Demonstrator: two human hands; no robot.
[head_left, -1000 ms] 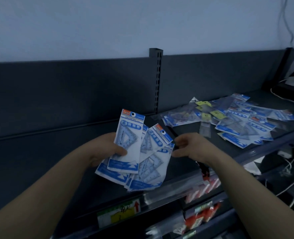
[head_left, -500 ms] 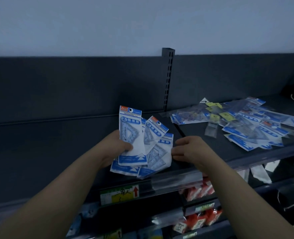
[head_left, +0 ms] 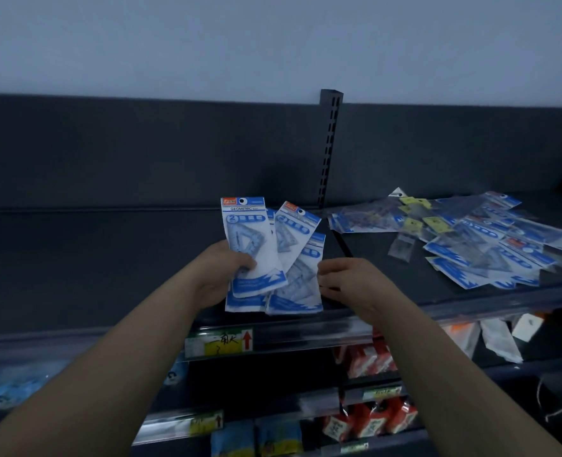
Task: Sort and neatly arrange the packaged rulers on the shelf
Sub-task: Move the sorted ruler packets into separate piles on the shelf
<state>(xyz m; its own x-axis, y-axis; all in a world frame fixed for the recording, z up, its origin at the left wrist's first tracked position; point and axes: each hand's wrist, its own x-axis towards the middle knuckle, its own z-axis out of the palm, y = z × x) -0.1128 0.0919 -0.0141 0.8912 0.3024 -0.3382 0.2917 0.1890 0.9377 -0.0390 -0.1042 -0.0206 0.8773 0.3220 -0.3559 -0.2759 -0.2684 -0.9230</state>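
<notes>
The left hand [head_left: 222, 275] grips perhaps four ruler packs [head_left: 256, 245], top one labelled GEOMETRIC; the right hand [head_left: 349, 282] pinches their edge.

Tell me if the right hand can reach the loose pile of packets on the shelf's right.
Probably yes. The right hand sits at the edge of the fanned packets in the left hand, and only bare shelf lies between it and the loose pile.
</notes>
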